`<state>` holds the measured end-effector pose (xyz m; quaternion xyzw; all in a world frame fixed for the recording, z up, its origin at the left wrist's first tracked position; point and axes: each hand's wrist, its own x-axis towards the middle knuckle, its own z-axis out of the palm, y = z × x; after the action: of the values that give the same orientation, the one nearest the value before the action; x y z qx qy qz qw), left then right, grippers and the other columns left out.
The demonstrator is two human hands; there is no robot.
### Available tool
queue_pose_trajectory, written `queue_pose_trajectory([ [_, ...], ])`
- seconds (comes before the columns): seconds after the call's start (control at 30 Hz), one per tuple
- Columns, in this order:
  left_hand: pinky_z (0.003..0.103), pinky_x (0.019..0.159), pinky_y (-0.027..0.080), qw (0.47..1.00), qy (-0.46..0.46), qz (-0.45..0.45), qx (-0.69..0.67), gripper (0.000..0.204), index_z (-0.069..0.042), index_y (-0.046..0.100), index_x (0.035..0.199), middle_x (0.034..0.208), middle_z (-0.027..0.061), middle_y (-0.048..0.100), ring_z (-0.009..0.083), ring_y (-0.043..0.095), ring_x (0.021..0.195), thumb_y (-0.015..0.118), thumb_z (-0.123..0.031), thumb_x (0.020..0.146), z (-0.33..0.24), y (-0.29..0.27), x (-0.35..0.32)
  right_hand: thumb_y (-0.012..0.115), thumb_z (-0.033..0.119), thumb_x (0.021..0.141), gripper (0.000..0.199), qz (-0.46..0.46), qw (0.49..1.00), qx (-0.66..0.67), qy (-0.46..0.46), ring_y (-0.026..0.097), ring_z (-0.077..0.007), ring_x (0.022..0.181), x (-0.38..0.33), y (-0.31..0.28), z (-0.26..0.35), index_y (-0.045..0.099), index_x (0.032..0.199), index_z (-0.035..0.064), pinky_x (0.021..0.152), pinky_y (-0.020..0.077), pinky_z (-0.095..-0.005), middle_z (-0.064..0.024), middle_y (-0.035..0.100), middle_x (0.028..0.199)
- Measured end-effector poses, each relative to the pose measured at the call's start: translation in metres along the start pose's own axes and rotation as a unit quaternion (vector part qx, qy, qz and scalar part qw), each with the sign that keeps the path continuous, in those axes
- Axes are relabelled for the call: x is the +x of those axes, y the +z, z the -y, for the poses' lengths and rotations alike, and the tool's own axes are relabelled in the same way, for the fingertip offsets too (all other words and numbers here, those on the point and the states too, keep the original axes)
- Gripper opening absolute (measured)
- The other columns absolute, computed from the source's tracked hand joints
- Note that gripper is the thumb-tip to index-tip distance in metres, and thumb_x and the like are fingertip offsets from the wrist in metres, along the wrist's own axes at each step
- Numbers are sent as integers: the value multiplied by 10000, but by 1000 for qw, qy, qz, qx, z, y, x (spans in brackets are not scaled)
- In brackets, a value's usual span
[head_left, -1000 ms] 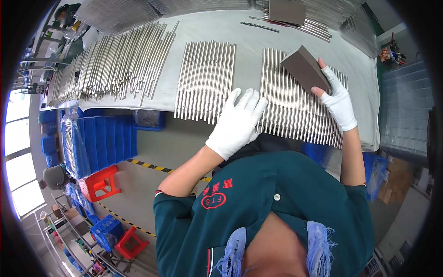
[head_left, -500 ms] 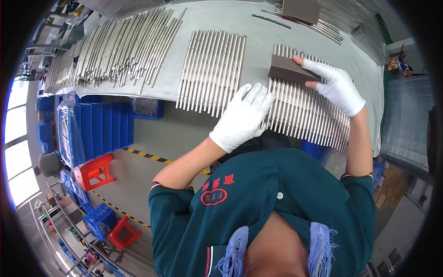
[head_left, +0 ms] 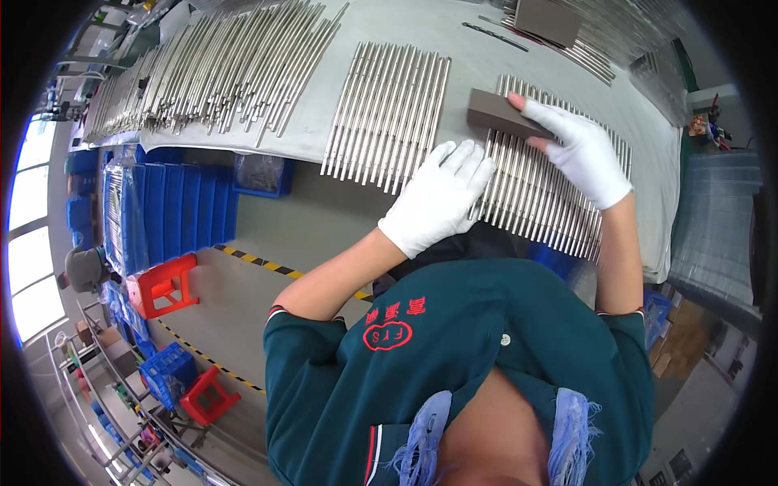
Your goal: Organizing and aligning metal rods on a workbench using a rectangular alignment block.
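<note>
A white-gloved right hand (head_left: 579, 150) grips a flat grey-brown rectangular block (head_left: 501, 114) at one o'clock, pressed on a row of thin silver metal rods (head_left: 543, 182). The gloved left hand (head_left: 438, 194) lies open — flat at the rods' near ends on the grey counter (head_left: 454, 32). Even pressure likely keeps the rods from rolling.

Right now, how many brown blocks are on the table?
2: one brown block under the right hand on the rods; another block at the table's far edge.
</note>
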<state>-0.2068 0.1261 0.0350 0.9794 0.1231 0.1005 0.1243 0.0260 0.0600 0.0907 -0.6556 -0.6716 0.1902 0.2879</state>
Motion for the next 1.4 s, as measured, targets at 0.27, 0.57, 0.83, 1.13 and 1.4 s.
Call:
queue_pose_trajectory([
  [0.27, 454, 1113, 341, 1000, -10, -9, 7, 873, 3, 429, 1375, 1325, 188, 535, 331, 487, 1297, 831, -280, 653, 0, 1, -1, 704, 23, 861, 605, -43, 997, 17, 63, 604, -175, 1217, -38, -39, -41, 545, 1418, 199, 1018, 474, -296, -56, 627, 1347],
  [0.57, 507, 1139, 288, 1000, 2, 11, 13, 897, -16, 440, 1399, 1354, 176, 536, 318, 487, 1313, 787, -494, 724, 1, -7, -3, 729, 117, 908, 731, -514, 842, 114, 114, 500, -208, 1271, -57, -64, -152, 340, 1525, 53, 1052, 445, -320, -112, 460, 1457],
  [0.83, 539, 1126, 289, 1000, -1, 9, 23, 920, -24, 455, 1391, 1373, 186, 518, 332, 473, 1323, 765, -546, 700, 1, -10, 0, 749, 192, 897, 797, -606, 776, 36, 171, 490, -217, 1281, -67, -51, -159, 296, 1514, -33, 1073, 411, -321, -150, 426, 1483],
  [1.13, 567, 1150, 245, 996, 71, 49, -29, 893, -106, 432, 1445, 1421, 193, 480, 341, 419, 1366, 746, -548, 736, -14, -5, 19, 743, 208, 906, 755, -592, 795, 61, 122, 490, -198, 1269, -64, -43, -164, 339, 1503, -18, 1091, 371, -314, -128, 479, 1445],
  [1.4, 590, 1107, 277, 998, 31, 51, -7, 864, -128, 476, 1425, 1411, 212, 488, 360, 448, 1339, 778, -508, 710, 1, -19, -3, 751, 197, 902, 741, -594, 792, 66, 123, 508, -188, 1236, -63, -41, -164, 360, 1501, 1, 1051, 412, -300, -114, 486, 1430],
])
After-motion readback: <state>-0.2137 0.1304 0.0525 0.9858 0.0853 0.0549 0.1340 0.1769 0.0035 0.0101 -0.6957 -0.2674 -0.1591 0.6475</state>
